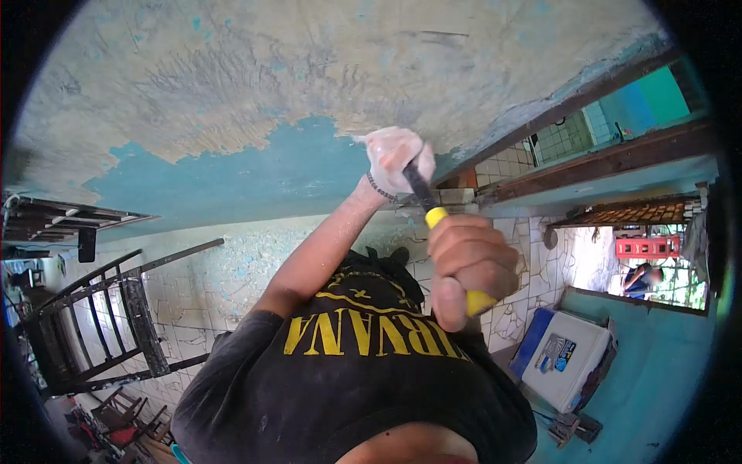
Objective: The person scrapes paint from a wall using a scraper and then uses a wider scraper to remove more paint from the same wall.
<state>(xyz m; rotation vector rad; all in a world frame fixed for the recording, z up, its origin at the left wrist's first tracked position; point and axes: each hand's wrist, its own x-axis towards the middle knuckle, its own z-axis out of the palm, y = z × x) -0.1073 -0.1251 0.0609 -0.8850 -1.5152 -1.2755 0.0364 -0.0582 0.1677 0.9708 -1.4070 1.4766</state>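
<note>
My right hand point(473, 267) is closed around the yellow grip of a hand tool with a black shaft point(420, 187). The shaft slants up to my left hand, so the tool's far end is hidden. White covering, perhaps a thin glove or a coat of dust, shows on my left hand point(396, 158). Its fingers are curled at the wall surface, and what lies within them is not clear. Just beyond it is the painted wall point(232, 174), where blue-green paint meets a bare grey-beige patch with a ragged edge.
At the left stands a dark metal frame with bars point(97, 325). A white and blue cooler-like box point(568, 359) sits at the lower right. Pale flakes lie on the patterned tile floor point(193, 286). Through an opening at the right, a person point(641, 280) is near a red crate-like object point(648, 247).
</note>
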